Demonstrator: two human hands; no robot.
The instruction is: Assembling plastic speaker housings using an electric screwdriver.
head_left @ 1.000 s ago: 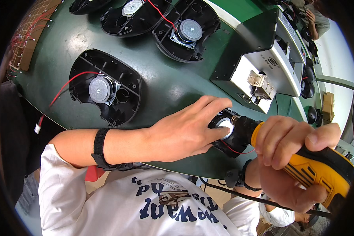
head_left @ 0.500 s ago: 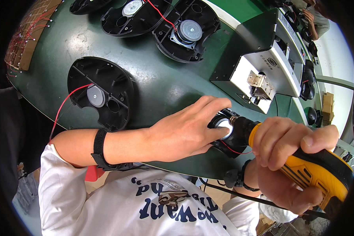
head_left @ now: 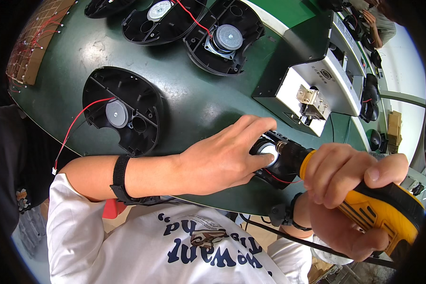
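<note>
My left hand point(head_left: 222, 156) is closed round a black speaker housing point(head_left: 285, 171) on the table, its thumb and fingers at either side of the silver round speaker point(head_left: 268, 150) inside. A red wire runs out below the speaker. In my right hand point(head_left: 336, 182) is a yellow and black electric screwdriver point(head_left: 371, 208), the fingers wrapped round its body. The screwdriver's metal tip point(head_left: 281, 145) points into the housing beside the speaker. Whether the tip touches a screw I cannot tell.
A black and silver metal machine point(head_left: 307, 80) stands beyond my hands. Another open speaker housing point(head_left: 144, 97) lies left of them, and several more point(head_left: 194, 54) lie at the far side. Cardboard with red wires point(head_left: 35, 52) is at the far left. Another person's hand point(head_left: 370, 20) shows top right.
The housing on the left has shifted slightly to the right, and the white plug on its wire now shows. My hands and the screwdriver have hardly moved.
</note>
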